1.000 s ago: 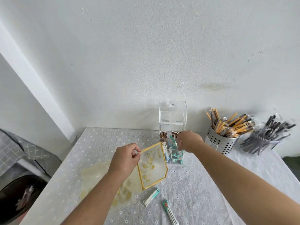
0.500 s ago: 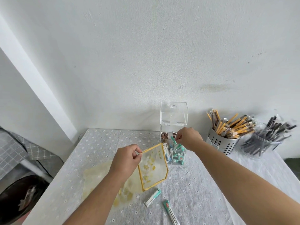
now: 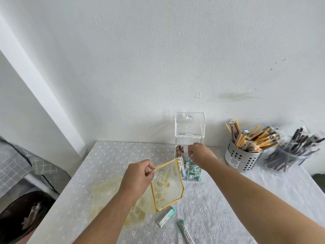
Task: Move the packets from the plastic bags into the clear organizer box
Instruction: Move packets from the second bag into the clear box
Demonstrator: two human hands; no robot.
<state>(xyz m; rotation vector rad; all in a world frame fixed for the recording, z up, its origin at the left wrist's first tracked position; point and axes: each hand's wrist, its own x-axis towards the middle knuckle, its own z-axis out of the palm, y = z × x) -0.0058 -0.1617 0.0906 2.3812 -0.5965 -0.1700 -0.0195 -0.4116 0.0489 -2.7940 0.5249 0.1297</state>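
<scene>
My right hand pinches a small teal packet just above the clear organizer box at the far centre, whose hinged lid stands up. The rigid acrylic cells look narrow and the wrapper glossy, so I should lower it end-first before letting go. My left hand pinches the rim of the soft, yellow-trimmed plastic bag. Two loose packets lie nearer, on the dotted cloth.

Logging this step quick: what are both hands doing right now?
Left hand: pinches the rim of the yellow-edged plastic bag.
Right hand: pinches a teal packet above the clear organizer box.
</scene>
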